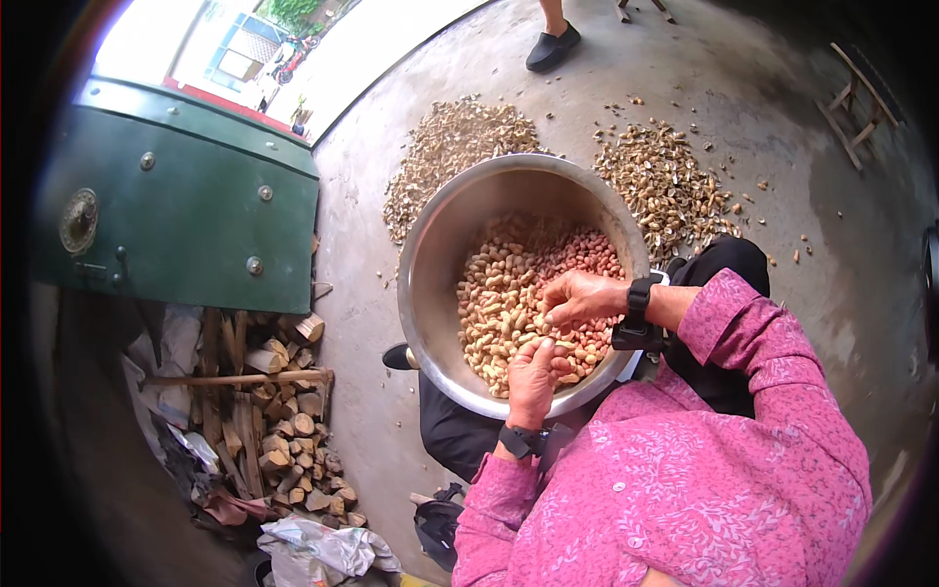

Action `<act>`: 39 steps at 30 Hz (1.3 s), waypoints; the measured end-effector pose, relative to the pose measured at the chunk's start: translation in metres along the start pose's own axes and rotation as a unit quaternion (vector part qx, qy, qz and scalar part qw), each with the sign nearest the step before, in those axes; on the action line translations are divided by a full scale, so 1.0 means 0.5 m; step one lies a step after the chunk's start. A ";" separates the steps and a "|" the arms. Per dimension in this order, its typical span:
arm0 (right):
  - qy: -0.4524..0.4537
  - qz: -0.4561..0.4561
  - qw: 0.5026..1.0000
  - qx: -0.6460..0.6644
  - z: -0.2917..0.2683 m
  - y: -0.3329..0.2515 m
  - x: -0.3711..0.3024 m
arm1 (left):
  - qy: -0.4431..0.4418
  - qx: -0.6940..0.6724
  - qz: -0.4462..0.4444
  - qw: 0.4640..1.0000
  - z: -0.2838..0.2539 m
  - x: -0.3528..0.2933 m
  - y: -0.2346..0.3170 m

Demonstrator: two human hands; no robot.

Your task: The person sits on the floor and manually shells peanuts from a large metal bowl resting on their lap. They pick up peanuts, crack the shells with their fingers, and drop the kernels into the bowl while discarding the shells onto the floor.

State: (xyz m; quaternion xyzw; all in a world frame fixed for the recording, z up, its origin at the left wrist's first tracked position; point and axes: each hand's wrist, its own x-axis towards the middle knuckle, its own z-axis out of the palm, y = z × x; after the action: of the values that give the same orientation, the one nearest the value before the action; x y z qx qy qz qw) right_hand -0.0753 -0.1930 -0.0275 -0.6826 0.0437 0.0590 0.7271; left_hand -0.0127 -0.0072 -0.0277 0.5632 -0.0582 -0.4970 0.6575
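Both hands work in the metal basin point(430, 245) of peanuts point(499, 293): the left hand point(533, 377) and right hand point(582, 296) seemingly pinch one light, brittle pod, best held at its ends.

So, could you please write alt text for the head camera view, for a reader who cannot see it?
Seen from above, a person in a pink shirt works with the left hand and right hand among peanuts in a large metal bowl on the lap. Shell piles lie on the concrete floor, beside stacked firewood.
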 end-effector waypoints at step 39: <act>-0.002 -0.186 0.975 -0.125 0.036 -0.001 -0.039 | -0.070 0.068 0.085 0.992 0.022 -0.026 0.055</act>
State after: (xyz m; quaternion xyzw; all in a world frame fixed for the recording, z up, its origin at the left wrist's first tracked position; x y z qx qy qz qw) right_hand -0.0949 -0.1755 -0.0229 -0.7643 -0.0930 -0.0709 0.6342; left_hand -0.0099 -0.0086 0.0046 0.5636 -0.1859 -0.4725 0.6516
